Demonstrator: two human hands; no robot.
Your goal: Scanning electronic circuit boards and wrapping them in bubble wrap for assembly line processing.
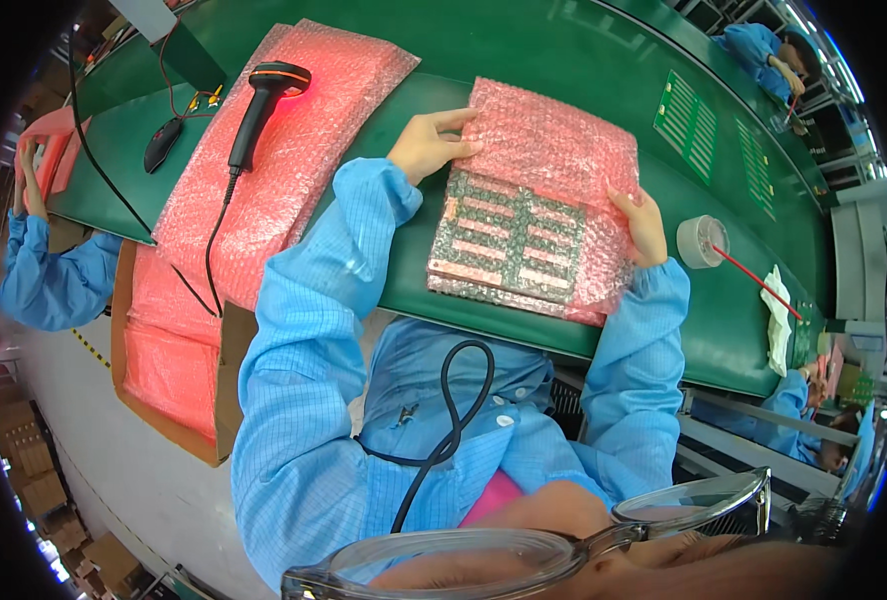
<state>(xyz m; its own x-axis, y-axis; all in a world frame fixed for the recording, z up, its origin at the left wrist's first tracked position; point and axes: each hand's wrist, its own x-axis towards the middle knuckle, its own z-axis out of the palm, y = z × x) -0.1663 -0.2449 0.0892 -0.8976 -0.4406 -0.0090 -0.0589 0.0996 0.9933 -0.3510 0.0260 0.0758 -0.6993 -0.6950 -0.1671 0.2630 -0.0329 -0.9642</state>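
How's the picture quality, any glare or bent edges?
Head view: fisheye curve bends the green table, sides fade to black. Head view: white glints speckle the held bubble wrap. Head view: red glow beside the scanner.

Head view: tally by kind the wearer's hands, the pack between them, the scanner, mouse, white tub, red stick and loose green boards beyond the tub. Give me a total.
Wearer's hands: 2
Bubble-wrapped pack: 1
Scanner: 1
Mouse: 1
White tub: 1
Red stick: 1
Loose green boards: 2
Total: 9
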